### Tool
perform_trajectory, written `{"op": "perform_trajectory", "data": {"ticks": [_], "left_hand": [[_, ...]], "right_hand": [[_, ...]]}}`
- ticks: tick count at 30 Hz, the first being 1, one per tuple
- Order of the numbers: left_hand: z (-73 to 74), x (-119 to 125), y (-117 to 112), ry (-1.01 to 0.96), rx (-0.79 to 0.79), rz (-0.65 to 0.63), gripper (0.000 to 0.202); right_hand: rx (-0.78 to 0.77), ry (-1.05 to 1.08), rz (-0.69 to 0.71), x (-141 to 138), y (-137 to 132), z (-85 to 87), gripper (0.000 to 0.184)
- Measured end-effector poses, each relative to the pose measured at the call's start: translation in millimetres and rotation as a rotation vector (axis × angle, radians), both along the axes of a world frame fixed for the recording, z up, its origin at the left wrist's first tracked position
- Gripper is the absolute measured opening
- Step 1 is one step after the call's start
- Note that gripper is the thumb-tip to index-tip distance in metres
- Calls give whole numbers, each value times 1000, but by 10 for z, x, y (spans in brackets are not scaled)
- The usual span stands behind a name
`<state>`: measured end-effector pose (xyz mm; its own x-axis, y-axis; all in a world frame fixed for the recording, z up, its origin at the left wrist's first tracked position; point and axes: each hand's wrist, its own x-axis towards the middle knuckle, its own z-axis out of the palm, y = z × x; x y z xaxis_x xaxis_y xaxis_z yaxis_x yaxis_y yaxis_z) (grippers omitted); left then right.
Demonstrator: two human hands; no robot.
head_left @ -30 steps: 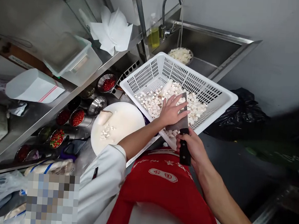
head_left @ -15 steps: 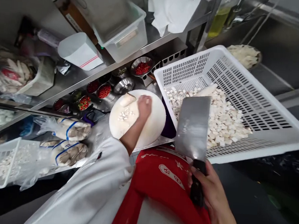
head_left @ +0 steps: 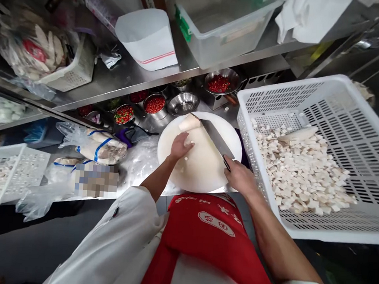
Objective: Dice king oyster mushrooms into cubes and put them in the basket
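My right hand (head_left: 240, 175) is closed round the dark handle of a cleaver (head_left: 216, 135), whose blade lies at a slant over the round white cutting board (head_left: 206, 184). At the board's far side, close to the blade's tip, lies a pale piece of king oyster mushroom (head_left: 190, 122). My left hand (head_left: 181, 146) is low over the board's left part, holding nothing that I can see, with its fingers apart. A few small white cubes lie by its fingers. To the right, diced mushroom (head_left: 304, 176) is heaped in a white perforated basket (head_left: 366, 124).
Behind the board stand metal bowls of chopped red chillies (head_left: 155, 104) and an empty-looking metal bowl (head_left: 183, 103). A steel shelf (head_left: 122, 85) overhangs them, bearing a clear plastic bin (head_left: 228, 45). Bagged mushrooms (head_left: 106, 149) and a small white basket (head_left: 3, 181) sit at left.
The cleaver has moved from above the basket to the board, its blade now lying slanted there. My left hand has shifted to the board's left side, and most small cubes there are gone from sight.
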<state>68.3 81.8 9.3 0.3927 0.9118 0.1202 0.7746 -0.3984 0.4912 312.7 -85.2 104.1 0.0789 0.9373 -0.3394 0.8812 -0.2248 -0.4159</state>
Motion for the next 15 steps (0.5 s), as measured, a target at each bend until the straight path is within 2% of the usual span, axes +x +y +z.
{"op": "perform_trajectory", "data": {"ticks": [3,7,9,11,15], "left_hand": [[40,19,52,-12,-1,-41,49],[69,-21,84,-17,-36,-32,41],[75,-9,112,-26,-62,-93,42],[78,53,157,-42,-87,-177,46],[85,261,272,8,-125,-374,56]], "right_hand": [[32,104,36,28,-63,-27,59],[21,454,-33,153,-377,60,54],[-50,622,-142,184,-566,122,53],[-137,771,-308,164,-746,132,56],[-216,1130,-655,-7,-1006,-62,52]]}}
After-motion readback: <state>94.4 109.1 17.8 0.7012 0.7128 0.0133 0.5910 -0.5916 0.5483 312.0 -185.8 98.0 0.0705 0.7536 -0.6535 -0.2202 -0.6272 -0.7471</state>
